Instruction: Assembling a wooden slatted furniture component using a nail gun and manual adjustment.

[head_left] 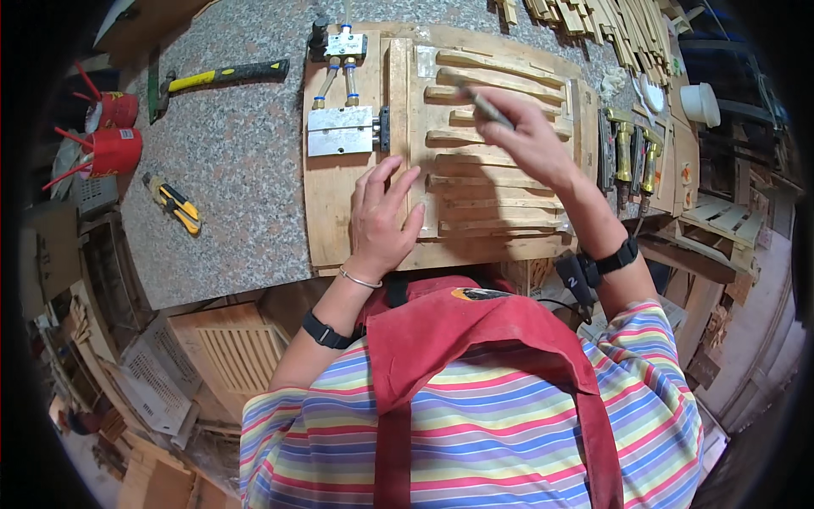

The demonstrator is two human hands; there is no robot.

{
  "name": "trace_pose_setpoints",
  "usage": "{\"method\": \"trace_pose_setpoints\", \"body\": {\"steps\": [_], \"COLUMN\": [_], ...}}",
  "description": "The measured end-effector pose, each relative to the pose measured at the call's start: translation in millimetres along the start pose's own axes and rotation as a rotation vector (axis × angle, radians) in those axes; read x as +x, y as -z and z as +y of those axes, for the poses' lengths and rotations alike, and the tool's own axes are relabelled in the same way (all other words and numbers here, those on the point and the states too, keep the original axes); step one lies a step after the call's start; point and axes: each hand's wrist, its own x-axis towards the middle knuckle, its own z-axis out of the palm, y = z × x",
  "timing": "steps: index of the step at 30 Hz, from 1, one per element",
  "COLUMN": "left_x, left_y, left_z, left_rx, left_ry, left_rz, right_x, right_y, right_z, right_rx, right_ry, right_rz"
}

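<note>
My left hand [384,214] rests with fingers spread on a wooden board jig [339,212], just below a silver pneumatic cylinder block [341,134]. My right hand [530,140] is closed around a slim dark grey rod-like tool [487,109], whose exact kind I cannot make out. It is held over several slender, shaped wooden strips [487,182] lying side by side across the jig. A smaller air valve [346,46] with tubes and blue-ringed fittings sits above the cylinder. A wooden rail [397,93] runs between the cylinder and the strips.
On the speckled stone tabletop [229,144] lie a hammer [225,76] and a yellow utility knife [174,205]. Red containers [114,153] stand at the left edge. Brass-coloured air tools [623,153], a white tub [699,103] and loose wooden sticks [593,25] are on the right.
</note>
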Motion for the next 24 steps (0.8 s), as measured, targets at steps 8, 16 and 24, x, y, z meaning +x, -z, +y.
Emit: {"method": "trace_pose_setpoints", "body": {"steps": [8,16,24], "left_x": [3,20,-21], "left_y": [36,153,168], "left_z": [14,-100,-162], "left_rx": [-1.171,-1.342,0.315], "left_ry": [0.512,0.516,0.49], "left_rz": [0.017,0.781,0.681], "right_x": [-43,-16,136], "right_y": [-56,-101,-234], "right_z": [-9,-22,10], "right_rx": [0.251,0.613,0.713], "right_ry": [-0.067,-0.41,-0.146], "right_rz": [-0.639,-0.883,-0.64]}}
